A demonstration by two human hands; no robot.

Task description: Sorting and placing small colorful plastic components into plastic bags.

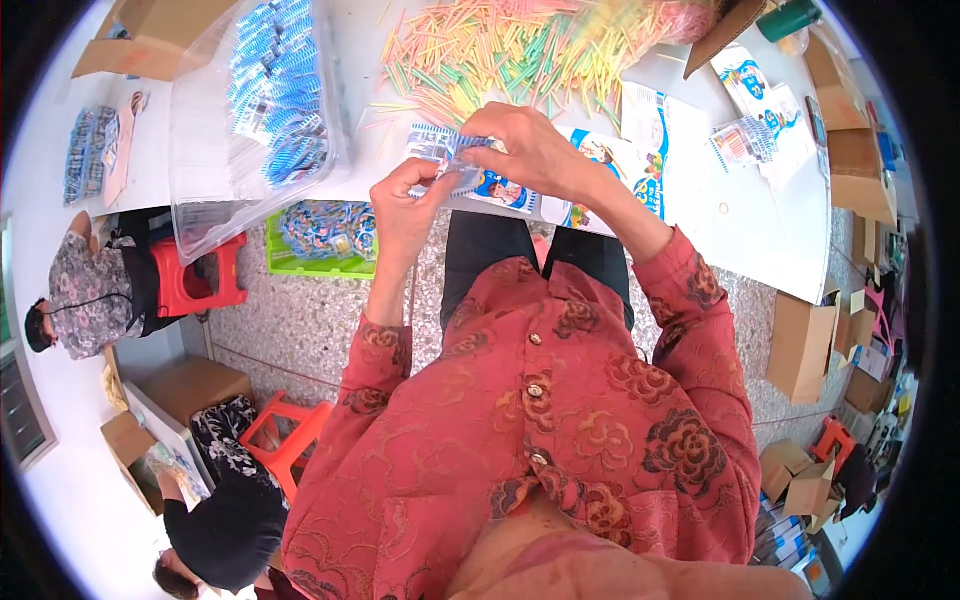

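A small clear plastic packet (463, 178) is pinched between my two hands at the near edge of the white table. My left hand (404, 205) grips its near left side with thumb and forefinger. On the other side, the bent fingers of my right hand (528, 150) close on the packet's upper part and partly hide it. Whether anything is inside cannot be made out. Just beyond my left hand lies a blue-striped packet (430, 140). White and blue printed sheets (600, 160) lie beneath and beside my right forearm.
Thin pink, yellow and green sticks (500, 60) are heaped at the back. A clear tub (335, 120) of blue packets (275, 90) stands left. Below the table sits a green crate (320, 268) of packets. More packets (745, 142) lie right. Two people (90, 285) work at left near red stools (205, 285).
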